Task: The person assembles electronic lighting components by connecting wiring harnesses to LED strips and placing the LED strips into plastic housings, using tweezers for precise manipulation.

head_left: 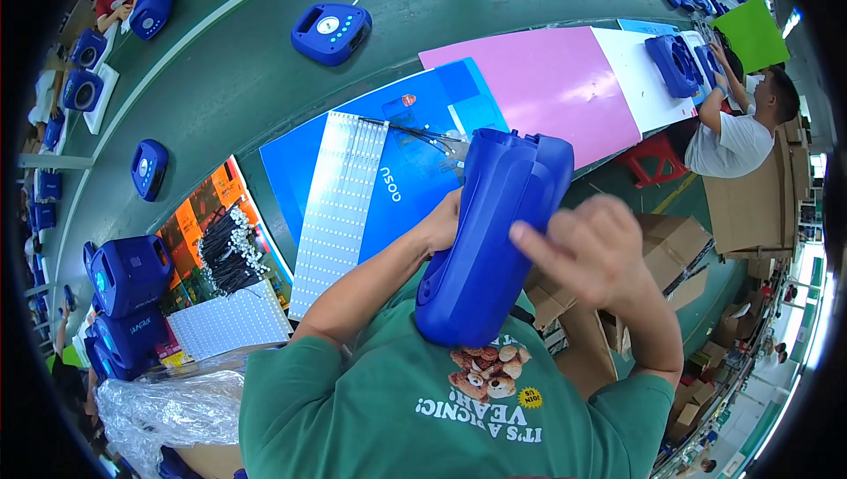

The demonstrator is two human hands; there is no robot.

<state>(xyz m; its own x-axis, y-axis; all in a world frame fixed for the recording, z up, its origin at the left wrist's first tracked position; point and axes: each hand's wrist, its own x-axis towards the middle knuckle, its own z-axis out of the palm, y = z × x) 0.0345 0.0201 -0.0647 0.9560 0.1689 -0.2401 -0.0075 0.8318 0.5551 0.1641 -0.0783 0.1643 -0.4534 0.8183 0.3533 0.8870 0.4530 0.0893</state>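
A deep-blue plastic speaker casing stands tilted in front of my chest, its notched end away from me. My left hand is shut on its left side, with the fingers partly hidden behind the casing. On the other side my right hand is raised, slightly blurred. One digit stretches toward the casing's right side while the other fingers curl apart from it; I see nothing held there. Whether that digit touches the casing, I cannot tell. Past the casing, a few black cables lie on a blue printed sheet.
White LED strips lie left of the casing, near a bundle of black wires. Blue speakers are stacked at the left; another speaker sits on the green conveyor. Cardboard boxes and a co-worker are at the right.
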